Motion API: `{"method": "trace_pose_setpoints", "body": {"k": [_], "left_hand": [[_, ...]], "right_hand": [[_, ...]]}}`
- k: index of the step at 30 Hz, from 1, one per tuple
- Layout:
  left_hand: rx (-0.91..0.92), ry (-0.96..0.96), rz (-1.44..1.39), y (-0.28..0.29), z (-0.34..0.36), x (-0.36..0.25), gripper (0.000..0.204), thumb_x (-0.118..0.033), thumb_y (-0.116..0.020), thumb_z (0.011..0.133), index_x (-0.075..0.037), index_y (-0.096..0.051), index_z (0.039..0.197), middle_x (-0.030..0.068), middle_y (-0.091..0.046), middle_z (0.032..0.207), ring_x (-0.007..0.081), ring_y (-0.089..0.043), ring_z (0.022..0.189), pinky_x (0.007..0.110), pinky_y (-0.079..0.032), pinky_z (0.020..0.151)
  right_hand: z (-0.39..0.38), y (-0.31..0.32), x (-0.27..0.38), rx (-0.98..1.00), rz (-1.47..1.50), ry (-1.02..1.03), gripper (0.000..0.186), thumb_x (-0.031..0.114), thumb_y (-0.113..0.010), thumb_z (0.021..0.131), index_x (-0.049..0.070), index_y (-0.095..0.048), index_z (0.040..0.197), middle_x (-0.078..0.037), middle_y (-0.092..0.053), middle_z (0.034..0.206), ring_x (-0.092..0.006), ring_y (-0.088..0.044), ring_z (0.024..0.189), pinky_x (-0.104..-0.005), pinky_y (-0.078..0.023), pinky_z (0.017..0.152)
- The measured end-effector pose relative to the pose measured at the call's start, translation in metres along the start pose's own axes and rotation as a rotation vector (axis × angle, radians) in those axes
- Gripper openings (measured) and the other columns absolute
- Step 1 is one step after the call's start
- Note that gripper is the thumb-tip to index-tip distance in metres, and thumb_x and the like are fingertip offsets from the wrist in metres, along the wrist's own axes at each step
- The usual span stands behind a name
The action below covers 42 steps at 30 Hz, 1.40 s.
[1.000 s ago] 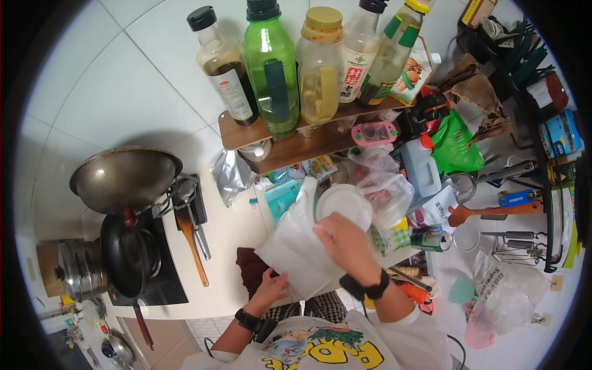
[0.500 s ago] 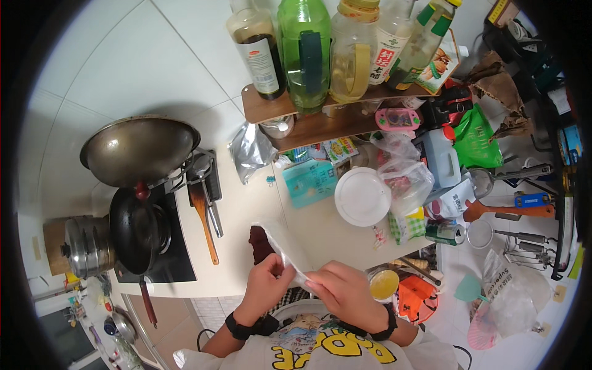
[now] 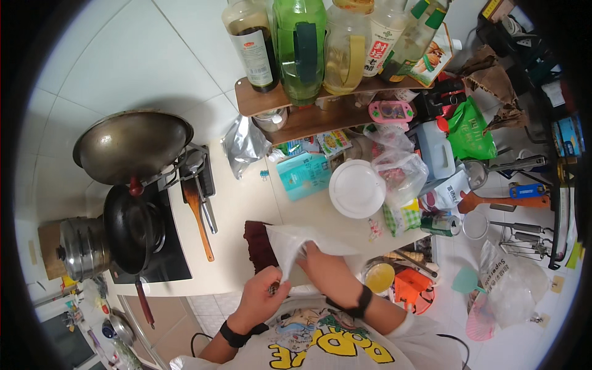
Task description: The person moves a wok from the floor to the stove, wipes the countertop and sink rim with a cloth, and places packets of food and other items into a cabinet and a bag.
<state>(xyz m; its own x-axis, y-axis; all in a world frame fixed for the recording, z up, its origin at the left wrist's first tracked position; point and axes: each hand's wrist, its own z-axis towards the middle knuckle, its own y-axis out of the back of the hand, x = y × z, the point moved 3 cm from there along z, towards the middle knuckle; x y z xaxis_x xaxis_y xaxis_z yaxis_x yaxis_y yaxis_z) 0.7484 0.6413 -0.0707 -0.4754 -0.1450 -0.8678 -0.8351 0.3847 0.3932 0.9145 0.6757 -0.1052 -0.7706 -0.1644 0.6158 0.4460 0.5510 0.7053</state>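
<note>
A thin white plastic bag (image 3: 285,239), half see-through, is stretched between my hands just over the counter's front edge. My left hand (image 3: 262,295) is closed on its lower left corner. My right hand (image 3: 330,271) grips its near edge from the right, with some fingertips hidden in the folds. The bag spreads out past my right hand over the counter. Beside the bag on the left lies a dark maroon cloth (image 3: 256,243) with a ruffled edge, partly covered by the bag and my left hand.
On the left, a black frying pan (image 3: 131,231) sits on the hob, below a wok (image 3: 132,148). A wooden spatula (image 3: 198,225) lies nearby. Behind the bag are a white plate (image 3: 357,189) and a teal packet (image 3: 304,176). Bottles line a wooden shelf (image 3: 339,91).
The bag has been pulled wider and now spreads to the right. My left hand has moved slightly down; my right hand has moved up into the folds. More of the maroon cloth shows.
</note>
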Motion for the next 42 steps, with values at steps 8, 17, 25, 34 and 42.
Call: {"method": "trace_pose_setpoints", "body": {"k": [8,17,25,34,42], "left_hand": [[0.036,-0.181,-0.125,0.007,0.018,0.01,0.035,-0.01,-0.076,0.075,-0.006,-0.056,0.103,0.012,-0.057,0.114,0.032,-0.051,0.112,0.037,-0.042,0.095],[0.043,-0.202,0.399,0.016,0.024,0.039,0.079,-0.013,-0.084,0.055,-0.012,-0.051,0.126,0.0089,-0.054,0.126,0.0351,-0.039,0.129,0.048,-0.034,0.107],[-0.136,-0.347,0.423,0.014,0.011,0.046,0.03,-0.001,-0.068,0.068,-0.011,-0.066,0.096,0.0048,-0.066,0.093,0.0273,-0.063,0.093,0.043,-0.048,0.092],[-0.165,0.339,-0.018,0.051,-0.029,0.094,0.014,-0.007,-0.072,0.079,0.001,-0.065,0.088,0.0063,-0.066,0.074,0.0084,-0.059,0.068,0.025,-0.048,0.063],[-0.259,0.438,-0.113,0.038,-0.056,0.122,0.03,-0.012,-0.069,0.084,0.001,-0.063,0.11,0.0089,-0.069,0.097,0.0143,-0.063,0.087,0.029,-0.051,0.076]], "right_hand": [[0.015,-0.009,-0.011,-0.165,0.158,-0.145,0.024,0.008,-0.055,0.084,0.0,-0.059,0.106,-0.022,-0.062,0.091,-0.0413,-0.06,0.084,-0.0467,-0.049,0.073],[-0.1,-0.019,0.001,-0.034,-0.02,0.226,0.02,0.006,-0.058,0.079,0.004,-0.062,0.098,-0.017,-0.064,0.09,-0.0349,-0.062,0.083,-0.0418,-0.05,0.07],[-0.156,0.034,-0.006,-0.355,-0.005,0.309,0.018,0.004,-0.061,0.074,0.007,-0.065,0.092,-0.012,-0.066,0.09,-0.0292,-0.064,0.083,-0.0376,-0.05,0.067],[-0.198,0.086,-0.057,-1.183,0.718,-0.338,0.015,0.006,-0.057,0.09,-0.005,-0.06,0.099,-0.008,-0.064,0.093,-0.0134,-0.059,0.082,-0.0254,-0.047,0.075],[-0.183,0.055,-0.066,-1.174,0.914,-0.493,0.021,0.012,-0.056,0.095,-0.002,-0.058,0.11,0.001,-0.059,0.09,-0.0036,-0.05,0.076,-0.0186,-0.04,0.068]]}}
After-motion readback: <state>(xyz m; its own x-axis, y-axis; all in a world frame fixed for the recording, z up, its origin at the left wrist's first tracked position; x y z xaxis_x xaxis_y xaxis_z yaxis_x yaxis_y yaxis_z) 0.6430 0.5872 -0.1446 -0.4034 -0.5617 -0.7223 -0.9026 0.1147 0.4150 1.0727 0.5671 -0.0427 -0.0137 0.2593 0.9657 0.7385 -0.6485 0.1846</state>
